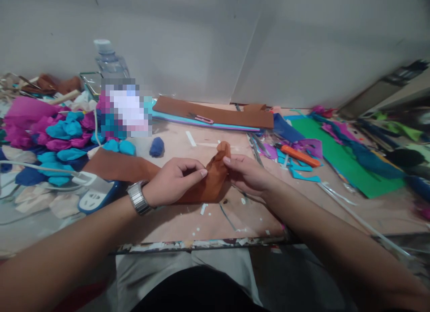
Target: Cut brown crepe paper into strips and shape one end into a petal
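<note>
A long strip of brown crepe-like paper or fabric [122, 164] runs from the left across the table under my left hand. Its right end is bunched and folded upward between my hands. My left hand [174, 180], with a metal watch at the wrist, pinches the strip with thumb and forefinger. On the other side, my right hand [247, 173] grips the gathered end between thumb and fingers. Just behind the left hand lies a small dark blue crumpled piece [156, 147].
Pink and blue crumpled pieces [63, 126] heap at the left, near a power strip [97, 198] and a plastic bottle [109, 59]. Behind lie stacked strips [215, 113] with small pink-handled snips [204, 119]. At right are an orange utility knife [300, 156] and a green sheet [349, 157].
</note>
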Motion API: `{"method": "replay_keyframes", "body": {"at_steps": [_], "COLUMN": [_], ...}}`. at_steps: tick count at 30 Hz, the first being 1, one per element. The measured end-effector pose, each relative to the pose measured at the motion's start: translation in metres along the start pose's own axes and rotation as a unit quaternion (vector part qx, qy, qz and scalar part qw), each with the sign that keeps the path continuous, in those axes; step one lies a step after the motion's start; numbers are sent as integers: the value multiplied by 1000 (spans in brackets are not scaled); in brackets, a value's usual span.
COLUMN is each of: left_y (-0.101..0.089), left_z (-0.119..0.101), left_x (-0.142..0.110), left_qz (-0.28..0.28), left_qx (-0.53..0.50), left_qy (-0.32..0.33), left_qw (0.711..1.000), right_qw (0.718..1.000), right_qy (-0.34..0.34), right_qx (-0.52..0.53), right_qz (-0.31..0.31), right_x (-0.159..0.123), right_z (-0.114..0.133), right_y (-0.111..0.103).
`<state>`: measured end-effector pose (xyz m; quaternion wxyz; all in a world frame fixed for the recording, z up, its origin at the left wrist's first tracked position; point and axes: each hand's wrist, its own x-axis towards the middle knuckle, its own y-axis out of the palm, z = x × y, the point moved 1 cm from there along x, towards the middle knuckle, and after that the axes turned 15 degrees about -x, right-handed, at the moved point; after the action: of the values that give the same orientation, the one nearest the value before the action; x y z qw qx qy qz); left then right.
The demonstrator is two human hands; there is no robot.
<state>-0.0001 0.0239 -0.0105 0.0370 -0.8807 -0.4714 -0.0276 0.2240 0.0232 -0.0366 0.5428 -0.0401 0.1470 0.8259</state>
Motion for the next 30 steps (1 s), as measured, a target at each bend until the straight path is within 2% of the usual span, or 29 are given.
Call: {"method": "replay_keyframes", "body": {"at_steps": [8,18,26,30], "left_y": [-1,1,0,-1], "left_z": [1,1,-1,-2], "left_x": [1,0,-1,-1], "left_qz": [7,28,50,59], "left_qx": [-17,-20,-36,-20], "left_qy": [-7,2,-3,-7], "left_qw": [1000,999,998,998], "right_qw": [1000,1000,997,999], "right_qy": [-18,23,-15,-30], "right_qx": [-23,2,71,18], "right_qz": [-3,-1,1,-26], "right_x": [1,-2,-4,1], "right_z": [3,7,10,10], "right_y": [-2,-1,3,-1]}}
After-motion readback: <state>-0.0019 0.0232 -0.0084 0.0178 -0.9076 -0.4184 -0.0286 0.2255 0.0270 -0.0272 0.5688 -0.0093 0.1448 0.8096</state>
